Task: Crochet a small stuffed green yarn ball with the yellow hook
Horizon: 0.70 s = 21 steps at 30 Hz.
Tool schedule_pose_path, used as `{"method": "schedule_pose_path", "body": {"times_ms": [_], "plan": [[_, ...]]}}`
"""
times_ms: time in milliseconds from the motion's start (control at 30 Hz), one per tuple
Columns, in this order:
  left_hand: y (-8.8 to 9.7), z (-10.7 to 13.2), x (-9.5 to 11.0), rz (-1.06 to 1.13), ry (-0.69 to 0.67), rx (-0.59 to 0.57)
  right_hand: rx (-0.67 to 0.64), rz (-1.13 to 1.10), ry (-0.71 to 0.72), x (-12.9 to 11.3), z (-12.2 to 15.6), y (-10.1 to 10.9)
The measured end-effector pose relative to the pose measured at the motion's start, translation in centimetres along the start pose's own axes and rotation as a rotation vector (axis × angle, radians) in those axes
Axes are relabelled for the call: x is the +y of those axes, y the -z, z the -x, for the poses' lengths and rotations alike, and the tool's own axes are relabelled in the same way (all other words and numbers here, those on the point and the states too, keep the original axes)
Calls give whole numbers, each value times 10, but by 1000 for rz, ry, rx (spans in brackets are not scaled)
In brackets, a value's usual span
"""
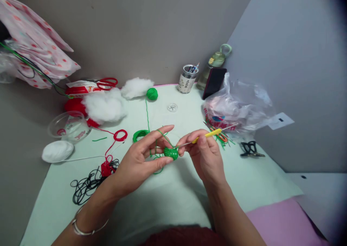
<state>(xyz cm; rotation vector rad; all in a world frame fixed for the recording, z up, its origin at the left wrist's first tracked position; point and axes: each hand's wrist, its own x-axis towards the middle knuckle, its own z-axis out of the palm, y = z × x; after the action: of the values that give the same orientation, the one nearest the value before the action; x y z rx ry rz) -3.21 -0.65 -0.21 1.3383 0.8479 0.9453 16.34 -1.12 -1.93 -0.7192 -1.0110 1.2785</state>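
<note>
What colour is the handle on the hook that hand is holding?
The hook's handle is yellow, seen best in the head view.

Tin of pens [186, 82] is placed near green-lidded bottle [216, 60]; dark phone [214, 82] is propped before the bottle — printed plastic bag [241, 99] is set alongside, black hair clip [249, 150] laid nearby.

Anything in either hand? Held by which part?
Left hand: green crocheted piece, thumb at its lower edge, rest of the grip partly hidden. Right hand: crochet hook, by its yellow handle.
</note>
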Motion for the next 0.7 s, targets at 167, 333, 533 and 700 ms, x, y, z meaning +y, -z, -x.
{"method": "schedule_pose_path", "body": {"times_ms": [167, 333, 533, 700], "plan": [[-1, 0, 1, -8, 17, -16, -69, 3, 34, -1, 2, 4], [1, -2, 3, -76, 5, -24, -103, 73, 43, -1, 4, 7], [2, -2, 8, -136, -15, -31, -151, 99, 74, 1, 5, 8], [3, -1, 7, -240, -37, -5, -163, 237, 146, -1, 6, 7]]}}
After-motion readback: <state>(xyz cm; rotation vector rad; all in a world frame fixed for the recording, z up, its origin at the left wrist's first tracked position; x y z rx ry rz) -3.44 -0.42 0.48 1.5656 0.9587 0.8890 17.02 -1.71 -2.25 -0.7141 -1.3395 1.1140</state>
